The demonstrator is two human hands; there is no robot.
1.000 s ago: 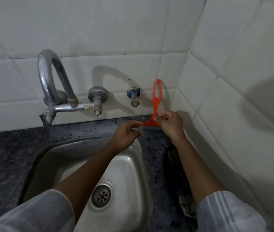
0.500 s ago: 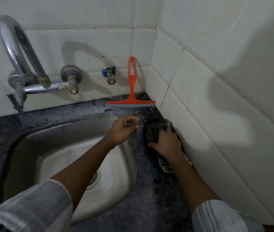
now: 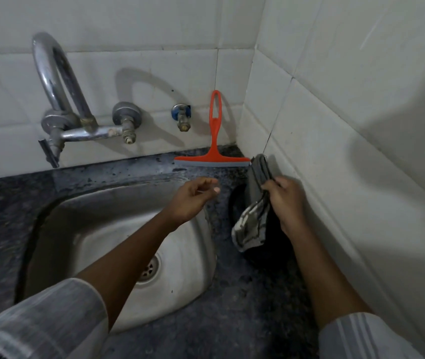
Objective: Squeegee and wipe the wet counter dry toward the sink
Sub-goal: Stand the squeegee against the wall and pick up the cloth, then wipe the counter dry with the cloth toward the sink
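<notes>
Head view. Right hand [image 3: 286,200]: grip curled round a grey patterned cloth [image 3: 254,216], held clear of the surface; the cloth's upper fold rises past the fingers to just beside the right end of the squeegee blade, and its lower end hangs down over a dark patch on the surface. Left hand [image 3: 193,198]: grip loose and holding nothing, fingers lightly curled, hovering above the sink's far right corner, apart from both cloth and squeegee. Orange squeegee [image 3: 214,151]: stands upright in the back corner, blade down on the dark speckled surface [image 3: 232,320], handle leaning against the back wall tiles [image 3: 154,73]. Steel sink [image 3: 81,229]: set into the surface left of the cloth, drain partly hidden by the left forearm. Tap [image 3: 58,104] and a small blue-collared valve [image 3: 181,115]: fixed to the back wall above the sink. Side wall [image 3: 348,125]: bounds the surface on the right, close to the right hand. Open room: a narrow strip of surface runs between sink rim and side wall; a wider stretch lies left of the sink.
</notes>
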